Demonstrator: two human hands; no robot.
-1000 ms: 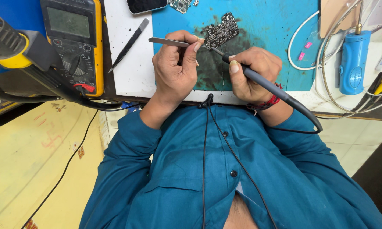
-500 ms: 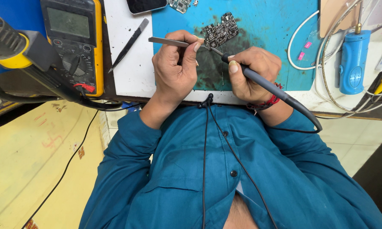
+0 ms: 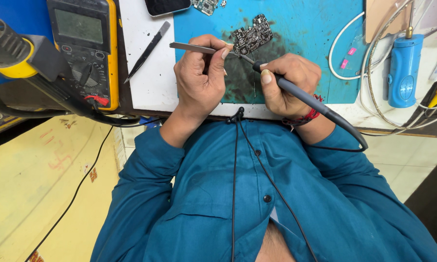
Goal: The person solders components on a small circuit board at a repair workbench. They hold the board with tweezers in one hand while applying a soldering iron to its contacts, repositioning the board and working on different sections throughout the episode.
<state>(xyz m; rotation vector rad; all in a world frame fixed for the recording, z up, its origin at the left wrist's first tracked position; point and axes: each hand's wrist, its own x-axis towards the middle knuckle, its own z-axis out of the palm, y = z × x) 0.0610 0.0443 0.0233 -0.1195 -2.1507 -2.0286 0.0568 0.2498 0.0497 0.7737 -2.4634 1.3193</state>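
Barely anything shifts since a second ago: my left hand [image 3: 199, 80] keeps its fingers pinching the tweezers [image 3: 194, 47], my right hand [image 3: 288, 82] grips the soldering iron [image 3: 315, 104], both tips steady at the circuit board [image 3: 251, 35] on the blue mat [image 3: 315, 43].

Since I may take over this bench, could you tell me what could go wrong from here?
1. The iron in the right hand meets the tweezers in the left hand at the small board, which lies loose on the mat; it might shift.
2. The iron's cord loops off the bench edge by the sleeve and might snag.
3. Fingertips sit close to the tip, so a burn seems possible.
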